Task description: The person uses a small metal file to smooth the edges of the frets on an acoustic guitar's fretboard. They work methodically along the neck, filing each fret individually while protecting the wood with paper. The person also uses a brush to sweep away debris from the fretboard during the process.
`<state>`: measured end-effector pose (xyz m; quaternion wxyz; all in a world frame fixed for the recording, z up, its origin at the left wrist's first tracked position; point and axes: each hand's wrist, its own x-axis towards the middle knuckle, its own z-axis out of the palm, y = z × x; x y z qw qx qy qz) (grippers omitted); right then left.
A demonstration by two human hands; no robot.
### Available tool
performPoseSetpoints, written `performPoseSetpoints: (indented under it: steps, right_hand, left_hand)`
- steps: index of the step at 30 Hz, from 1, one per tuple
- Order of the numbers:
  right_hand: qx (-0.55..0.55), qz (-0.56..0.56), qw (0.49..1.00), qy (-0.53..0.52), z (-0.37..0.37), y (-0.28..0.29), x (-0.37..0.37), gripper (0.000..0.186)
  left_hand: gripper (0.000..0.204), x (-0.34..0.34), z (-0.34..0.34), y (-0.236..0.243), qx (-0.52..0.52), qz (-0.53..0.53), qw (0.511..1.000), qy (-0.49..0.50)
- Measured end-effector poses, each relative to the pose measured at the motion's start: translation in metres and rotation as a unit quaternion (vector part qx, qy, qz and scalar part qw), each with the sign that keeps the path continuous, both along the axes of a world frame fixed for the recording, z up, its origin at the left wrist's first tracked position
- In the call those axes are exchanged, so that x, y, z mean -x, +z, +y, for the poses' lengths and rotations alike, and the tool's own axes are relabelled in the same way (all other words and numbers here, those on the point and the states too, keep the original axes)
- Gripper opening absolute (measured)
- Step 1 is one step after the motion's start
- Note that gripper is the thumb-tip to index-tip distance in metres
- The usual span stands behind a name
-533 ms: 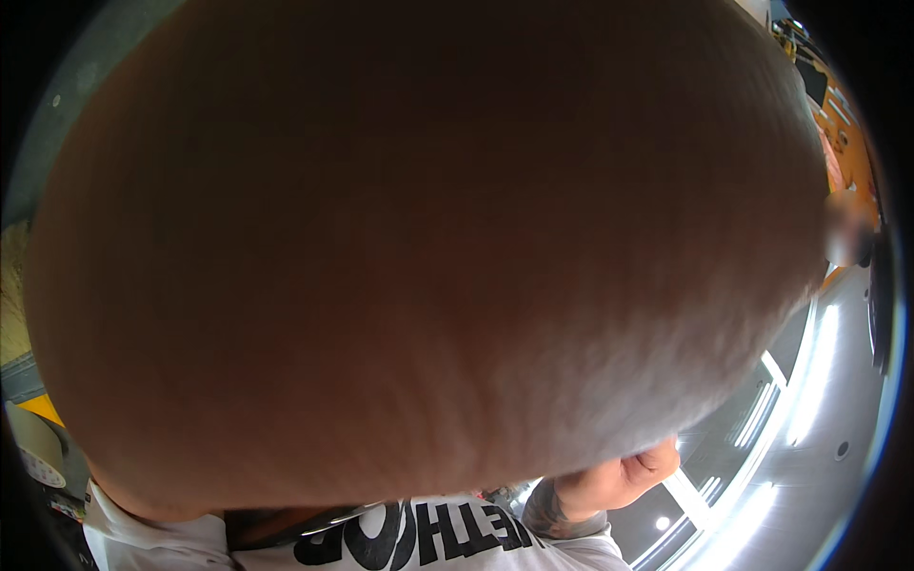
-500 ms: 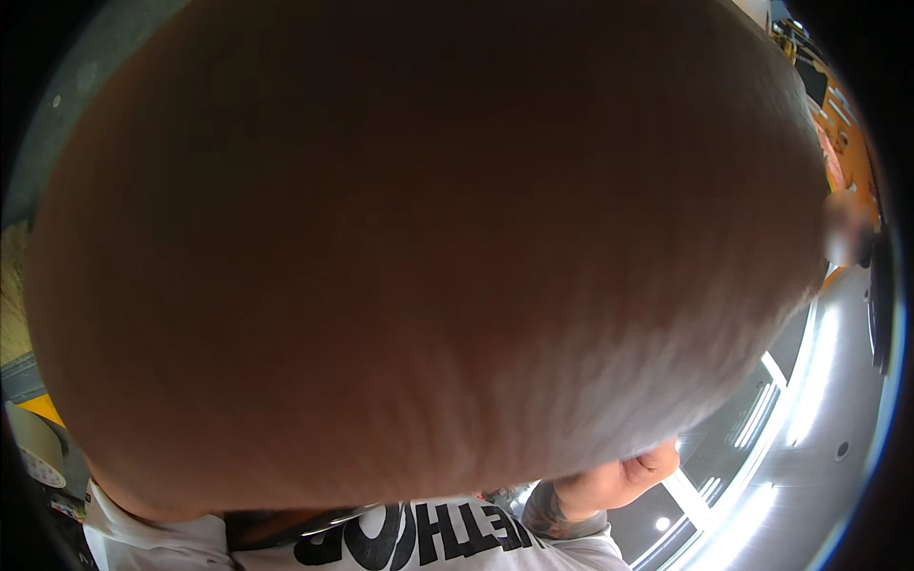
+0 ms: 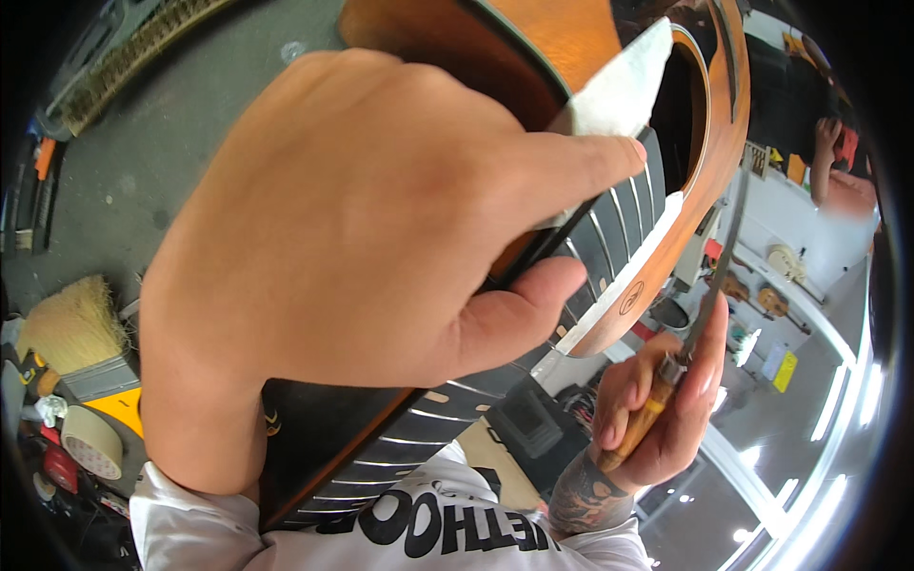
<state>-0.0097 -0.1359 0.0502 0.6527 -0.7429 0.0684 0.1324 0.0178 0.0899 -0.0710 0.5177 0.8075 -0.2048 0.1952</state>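
An orange-brown guitar [image 3: 718, 162] with a dark fretted fingerboard [image 3: 618, 229] lies below me, its lower part behind my left hand. Along the fingerboard run white tape [image 3: 603, 312] and a white sheet [image 3: 624, 76]. My left hand [image 3: 362, 219] is closed over the fretboard area, index finger on the sheet's lower edge, thumb beside the frets; a thin dark strip passes between them, and the other fingertips are hidden. My right hand [image 3: 687, 428], right of the guitar, grips the wooden handle of a long metal file [image 3: 727, 247], held with its blade upward.
On the grey bench at left are a long brush [image 3: 143, 52], a pale bristle brush [image 3: 67, 324] and a tape roll [image 3: 92, 447]. A person in dark clothing [image 3: 790, 86] is at top right. Instruments hang on the far wall [image 3: 771, 301].
My left hand has drawn away from the camera, where it filled most of the view, uncovering the guitar. My right hand has risen, and the file in it now shows.
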Motion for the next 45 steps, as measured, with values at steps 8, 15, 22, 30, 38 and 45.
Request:
performPoseSetpoints:
  steps: [8, 15, 22, 30, 38, 45]
  right_hand:
    - [-0.009, -0.062, 0.998, 0.026, 0.02, -0.034, -0.043, 0.067]
    - [-0.001, -0.071, 0.997, 0.015, 0.015, -0.039, -0.04, 0.06]
    - [0.009, -0.054, 0.998, 0.03, 0.012, -0.037, -0.04, 0.061]
    - [-0.008, -0.06, 0.998, 0.035, 0.008, -0.041, -0.038, 0.061]
    - [0.032, -0.067, 0.997, 0.018, 0.016, -0.035, -0.036, 0.067]
    - [0.195, -0.087, 0.977, 0.001, 0.031, -0.026, -0.014, 0.081]
  left_hand:
    - [0.084, 0.003, 0.01, 0.005, 0.037, 0.109, 0.993, 0.037]
    - [0.071, 0.005, 0.007, 0.005, -0.018, 0.044, 0.999, 0.016]
    - [0.059, 0.003, 0.011, 0.008, -0.005, 0.008, 1.0, 0.001]
    - [0.063, 0.011, 0.004, 0.019, 0.032, 0.106, 0.994, -0.02]
    - [0.074, 0.015, -0.001, 0.023, 0.032, 0.192, 0.981, -0.011]
    - [0.056, 0.009, 0.003, 0.032, 0.103, 0.137, 0.985, 0.017]
